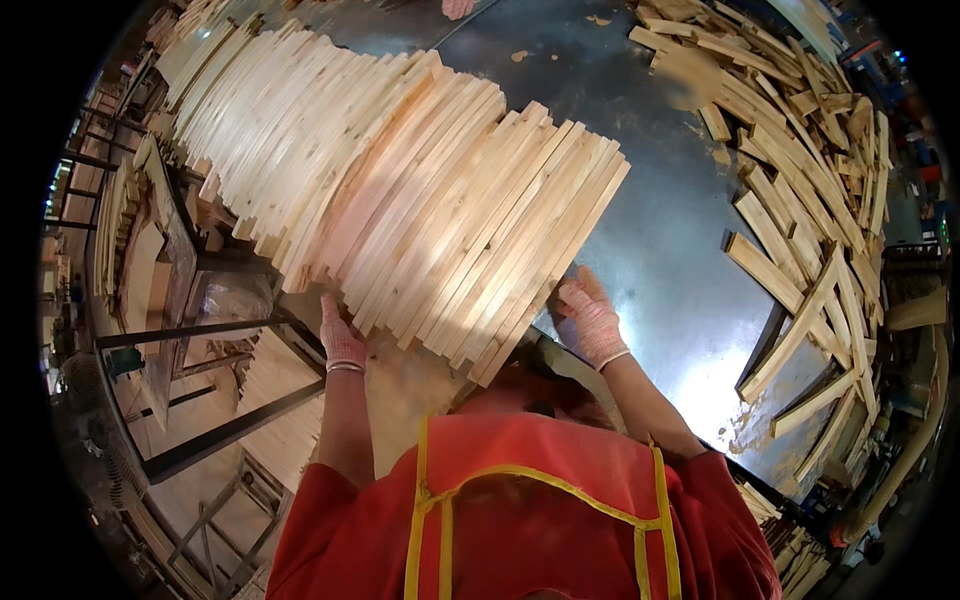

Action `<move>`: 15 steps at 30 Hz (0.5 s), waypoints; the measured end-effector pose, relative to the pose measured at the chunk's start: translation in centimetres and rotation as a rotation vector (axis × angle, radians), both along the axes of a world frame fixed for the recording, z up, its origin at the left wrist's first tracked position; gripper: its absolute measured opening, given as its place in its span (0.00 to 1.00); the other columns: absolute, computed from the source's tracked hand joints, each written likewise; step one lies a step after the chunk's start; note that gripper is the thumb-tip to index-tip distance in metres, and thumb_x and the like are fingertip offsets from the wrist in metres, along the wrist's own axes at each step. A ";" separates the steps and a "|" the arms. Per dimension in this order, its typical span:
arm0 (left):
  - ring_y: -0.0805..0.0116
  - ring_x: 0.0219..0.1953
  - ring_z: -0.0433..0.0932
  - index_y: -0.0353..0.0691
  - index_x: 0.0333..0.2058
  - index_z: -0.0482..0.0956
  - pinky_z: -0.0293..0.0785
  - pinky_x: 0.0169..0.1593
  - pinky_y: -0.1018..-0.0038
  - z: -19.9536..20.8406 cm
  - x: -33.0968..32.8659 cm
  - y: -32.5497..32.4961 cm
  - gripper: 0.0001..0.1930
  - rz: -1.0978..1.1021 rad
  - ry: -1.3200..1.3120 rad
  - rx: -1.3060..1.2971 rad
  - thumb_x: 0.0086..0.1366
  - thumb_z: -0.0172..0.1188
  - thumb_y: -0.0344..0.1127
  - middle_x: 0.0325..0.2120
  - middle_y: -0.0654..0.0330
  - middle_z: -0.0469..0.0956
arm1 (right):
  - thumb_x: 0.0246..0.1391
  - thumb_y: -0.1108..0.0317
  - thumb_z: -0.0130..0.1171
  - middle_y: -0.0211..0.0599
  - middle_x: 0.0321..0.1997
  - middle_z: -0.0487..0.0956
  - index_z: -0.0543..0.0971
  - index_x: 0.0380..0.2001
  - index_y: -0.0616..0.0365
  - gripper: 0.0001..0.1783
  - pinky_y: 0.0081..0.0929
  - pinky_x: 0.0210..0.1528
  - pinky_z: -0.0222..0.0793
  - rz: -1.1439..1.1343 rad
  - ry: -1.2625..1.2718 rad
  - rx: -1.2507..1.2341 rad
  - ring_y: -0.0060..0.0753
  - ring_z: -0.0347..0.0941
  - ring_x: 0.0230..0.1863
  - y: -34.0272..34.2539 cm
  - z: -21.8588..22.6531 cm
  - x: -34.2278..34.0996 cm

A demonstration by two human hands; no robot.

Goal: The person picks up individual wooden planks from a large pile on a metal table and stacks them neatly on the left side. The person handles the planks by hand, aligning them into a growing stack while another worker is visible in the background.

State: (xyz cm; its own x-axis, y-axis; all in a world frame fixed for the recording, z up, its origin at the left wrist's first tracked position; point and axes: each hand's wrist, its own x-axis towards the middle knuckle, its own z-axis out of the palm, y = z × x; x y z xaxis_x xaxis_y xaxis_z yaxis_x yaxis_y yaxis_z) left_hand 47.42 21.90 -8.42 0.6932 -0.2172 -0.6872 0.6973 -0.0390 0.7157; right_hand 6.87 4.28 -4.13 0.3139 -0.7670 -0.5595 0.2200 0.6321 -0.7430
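Note:
A long row of pale wooden strips (430,200) lies side by side on the metal table, their ends uneven. My left hand (342,338), in a pinkish knit glove, is at the strips' left ends with its fingers extended. Beside the nearest strip (548,262), close to its right end, is my right hand (594,322) in a matching glove. Its fingers are loosely bent and somewhat apart, with nothing visible gripped in them. Whether either hand's fingertips press on the wood is hard to make out.
A heap of loose wood offcuts (800,210) covers the right side of the metal table (660,230). Dark metal frames (215,432) stand at the left, with more stacked strips (285,400) below. A fan (105,440) is at the far left.

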 end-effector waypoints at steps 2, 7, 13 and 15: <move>0.62 0.47 0.82 0.46 0.60 0.80 0.82 0.47 0.57 -2.9 -0.6 2.9 0.27 -0.089 -0.079 0.028 0.72 0.64 0.58 0.51 0.62 0.82 | 0.61 0.65 0.72 0.32 0.56 0.80 0.67 0.72 0.63 0.40 0.25 0.54 0.71 -0.015 -0.011 -0.008 0.27 0.75 0.52 -0.7 -0.6 -0.6; 0.66 0.43 0.80 0.40 0.52 0.82 0.80 0.46 0.64 2.0 -11.9 4.2 0.18 -0.674 -0.053 0.197 0.71 0.64 0.46 0.37 0.61 0.80 | 0.62 0.62 0.70 0.37 0.60 0.80 0.70 0.70 0.63 0.37 0.27 0.61 0.71 0.092 0.213 -0.106 0.31 0.76 0.59 -4.4 2.8 -4.3; 0.52 0.59 0.81 0.30 0.67 0.73 0.74 0.65 0.64 4.6 -10.1 -5.5 0.37 -1.185 -0.639 0.457 0.69 0.64 0.53 0.57 0.48 0.82 | 0.63 0.43 0.66 0.31 0.50 0.84 0.75 0.66 0.56 0.37 0.26 0.50 0.75 0.348 0.482 -0.149 0.24 0.79 0.47 -11.3 2.6 -8.8; 0.45 0.64 0.78 0.33 0.70 0.71 0.70 0.70 0.60 5.4 -10.6 -9.6 0.43 -1.086 -0.801 0.541 0.68 0.62 0.61 0.62 0.40 0.79 | 0.62 0.39 0.65 0.39 0.50 0.86 0.73 0.68 0.59 0.42 0.31 0.50 0.76 0.521 0.669 -0.181 0.30 0.82 0.46 -13.3 3.4 -8.5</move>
